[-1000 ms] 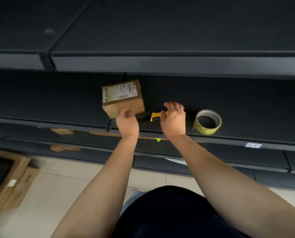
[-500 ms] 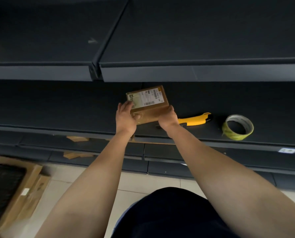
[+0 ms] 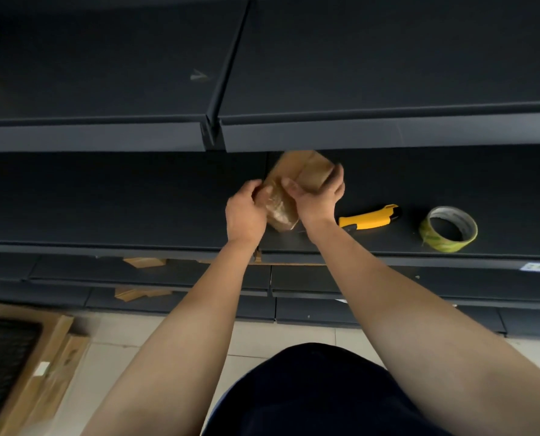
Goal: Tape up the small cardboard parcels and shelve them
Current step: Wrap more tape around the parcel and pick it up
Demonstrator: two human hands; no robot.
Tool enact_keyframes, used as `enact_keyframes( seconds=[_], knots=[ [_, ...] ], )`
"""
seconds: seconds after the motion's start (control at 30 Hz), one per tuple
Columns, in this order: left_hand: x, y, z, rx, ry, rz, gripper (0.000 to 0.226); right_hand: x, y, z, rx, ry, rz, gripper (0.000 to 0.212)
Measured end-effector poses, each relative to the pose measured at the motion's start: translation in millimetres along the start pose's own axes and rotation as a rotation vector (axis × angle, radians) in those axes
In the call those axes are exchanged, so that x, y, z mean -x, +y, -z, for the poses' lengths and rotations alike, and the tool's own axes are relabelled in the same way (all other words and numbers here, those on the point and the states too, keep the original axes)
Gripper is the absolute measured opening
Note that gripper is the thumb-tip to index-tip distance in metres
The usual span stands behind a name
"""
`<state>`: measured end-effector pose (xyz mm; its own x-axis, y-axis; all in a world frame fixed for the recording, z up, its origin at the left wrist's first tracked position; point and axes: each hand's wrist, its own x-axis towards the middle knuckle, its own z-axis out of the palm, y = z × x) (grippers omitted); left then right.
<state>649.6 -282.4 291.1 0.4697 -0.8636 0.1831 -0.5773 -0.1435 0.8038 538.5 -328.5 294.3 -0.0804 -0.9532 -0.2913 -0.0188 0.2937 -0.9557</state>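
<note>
A small brown cardboard parcel (image 3: pixel 293 180) is held tilted above the dark middle shelf (image 3: pixel 105 202), blurred by motion, with shiny tape across its near end. My left hand (image 3: pixel 246 212) grips its near left corner. My right hand (image 3: pixel 319 196) holds its right side, fingers curled over the far edge. A yellow utility knife (image 3: pixel 369 217) lies on the shelf just right of my right wrist. Further right sits a roll of yellowish tape (image 3: pixel 448 229).
The upper shelf (image 3: pixel 356 133) juts out right above the parcel. Cardboard scraps (image 3: pixel 144 262) lie on the lower shelves. Flat cardboard boxes (image 3: pixel 35 366) lie on the tiled floor at the lower left. A small white label (image 3: pixel 534 266) sticks to the shelf edge on the right.
Both hands have taken hold of the parcel, lifted it off the shelf and turned it, so its label no longer faces me. The knife lies released on the shelf.
</note>
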Motion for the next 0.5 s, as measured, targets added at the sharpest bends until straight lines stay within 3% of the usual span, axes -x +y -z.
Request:
enact_keyframes(
  seconds=[0.07, 0.17, 0.3, 0.4, 0.5],
  knots=[
    [1.6, 4.8, -1.7, 0.011, 0.029, 0.031, 0.032, 4.9, 4.1, -3.2, 0.021, -0.019, -0.103, 0.111],
    [7.5, 2.9, -5.6, 0.068, -0.047, 0.138, 0.037, 11.5, 11.7, -1.6, 0.051, -0.138, -0.243, 0.094],
    [15.5, -6.6, -10.1, 0.128, -0.063, 0.304, 0.042, 15.1, 19.2, -0.3, 0.236, -0.173, -0.12, 0.074],
    [21.7, -12.6, -7.7, 0.278, 0.007, 0.383, 0.02, 14.5, 20.1, -3.9, 0.276, -0.196, -0.082, 0.05],
    [25.2, -15.2, -3.3, 0.382, 0.06, 0.446, 0.007, 12.8, 21.6, -5.5, 0.309, -0.236, -0.054, 0.044]
  ],
)
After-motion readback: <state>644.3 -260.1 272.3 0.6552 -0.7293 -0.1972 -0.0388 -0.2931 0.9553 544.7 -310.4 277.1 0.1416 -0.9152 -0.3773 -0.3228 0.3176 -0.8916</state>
